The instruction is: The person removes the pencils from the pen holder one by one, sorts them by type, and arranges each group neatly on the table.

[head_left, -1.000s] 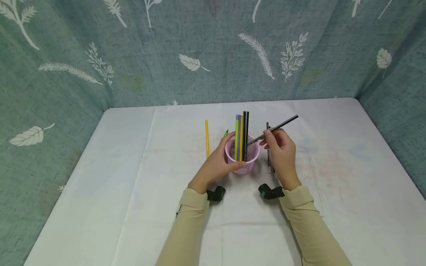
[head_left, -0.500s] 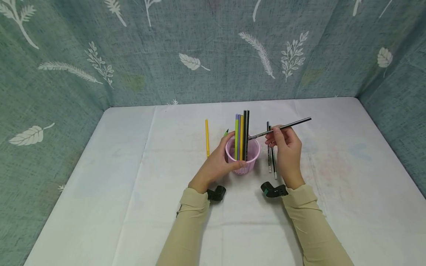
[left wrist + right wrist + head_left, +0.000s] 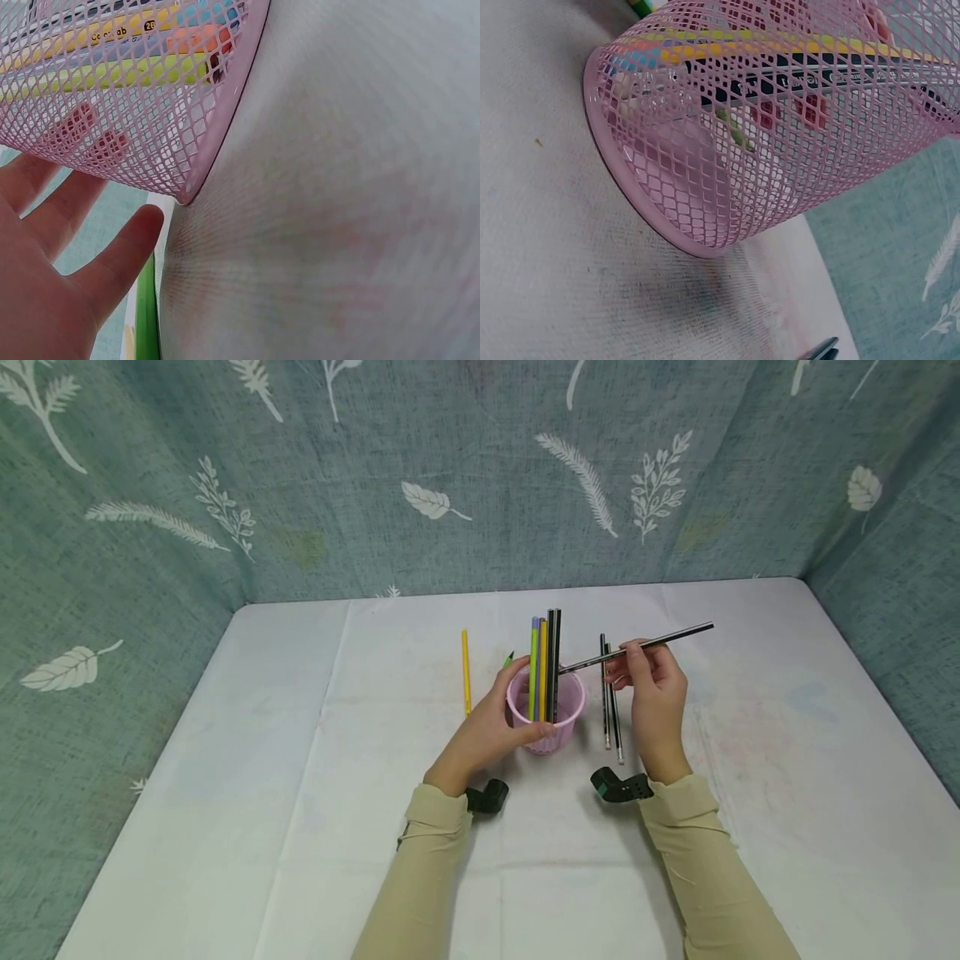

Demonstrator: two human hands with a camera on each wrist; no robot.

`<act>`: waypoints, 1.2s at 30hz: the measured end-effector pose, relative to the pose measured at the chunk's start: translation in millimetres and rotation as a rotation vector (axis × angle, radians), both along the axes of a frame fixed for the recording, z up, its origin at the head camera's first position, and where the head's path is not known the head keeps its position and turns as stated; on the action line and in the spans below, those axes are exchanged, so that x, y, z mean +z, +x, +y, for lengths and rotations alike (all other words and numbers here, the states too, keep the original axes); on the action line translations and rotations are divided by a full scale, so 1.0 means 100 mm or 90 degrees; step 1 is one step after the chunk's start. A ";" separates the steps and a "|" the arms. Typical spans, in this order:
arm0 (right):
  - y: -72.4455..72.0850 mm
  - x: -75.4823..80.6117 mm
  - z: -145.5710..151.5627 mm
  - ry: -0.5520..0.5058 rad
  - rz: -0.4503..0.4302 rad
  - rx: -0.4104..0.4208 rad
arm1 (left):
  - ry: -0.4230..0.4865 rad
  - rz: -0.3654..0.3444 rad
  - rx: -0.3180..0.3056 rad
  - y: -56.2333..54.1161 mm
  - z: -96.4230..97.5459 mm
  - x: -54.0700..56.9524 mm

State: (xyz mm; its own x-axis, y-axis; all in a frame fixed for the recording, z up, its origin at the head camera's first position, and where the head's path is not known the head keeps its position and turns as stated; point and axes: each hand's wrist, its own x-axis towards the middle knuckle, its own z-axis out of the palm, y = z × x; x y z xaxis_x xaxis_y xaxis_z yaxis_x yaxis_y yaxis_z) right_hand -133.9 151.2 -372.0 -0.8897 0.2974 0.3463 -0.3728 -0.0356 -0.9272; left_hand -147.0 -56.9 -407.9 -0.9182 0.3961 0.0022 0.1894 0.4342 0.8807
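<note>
A pink mesh pencil cup point(image 3: 551, 745) stands upright on the table, with several pencils point(image 3: 543, 672) upright in it: green, purple, yellow and black. My left hand point(image 3: 487, 733) holds the cup from the left, thumb across its near side. In the left wrist view, fingers of the left hand point(image 3: 45, 270) touch the mesh point(image 3: 169, 124). My right hand point(image 3: 660, 714) pinches a black pencil point(image 3: 682, 633) between thumb and fingers, right of the cup. That pencil slants down leftward, its lower end over the cup's rim beside the standing pencils. In the right wrist view the right hand is hidden.
Two black pencils point(image 3: 616, 727) lie on the table between cup and right hand. A yellow pencil point(image 3: 466, 672) lies left of the cup. A green pencil's tip point(image 3: 509, 658) shows behind the left hand. A patterned curtain point(image 3: 480, 485) hangs behind the white table point(image 3: 360, 735).
My right hand has moved right and slightly away, drawing the pinched black pencil rightward and tilting it flatter. The left hand and the cup have stayed in place.
</note>
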 end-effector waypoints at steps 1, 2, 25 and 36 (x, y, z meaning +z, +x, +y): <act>-0.01 -0.02 0.01 -0.001 0.000 0.000 | -0.001 0.000 -0.001 0.00 0.00 0.00; -0.02 -0.04 0.02 -0.001 0.001 0.000 | -0.002 -0.001 -0.001 0.00 -0.01 0.00; -0.01 -0.04 0.05 -0.044 0.009 -0.012 | -0.012 -0.025 -0.007 0.00 -0.01 0.00; -0.02 -0.06 0.07 -0.052 0.010 -0.016 | 0.010 -0.039 -0.024 0.14 0.02 0.32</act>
State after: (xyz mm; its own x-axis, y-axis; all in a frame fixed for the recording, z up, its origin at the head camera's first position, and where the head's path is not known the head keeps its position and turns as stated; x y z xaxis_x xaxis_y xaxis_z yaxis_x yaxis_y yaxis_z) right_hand -136.4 157.8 -378.2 -0.8764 0.3470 0.3339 -0.3891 -0.1015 -0.9156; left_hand -133.2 -55.1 -375.6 -0.9010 0.4314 -0.0465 0.1514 0.4132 0.8980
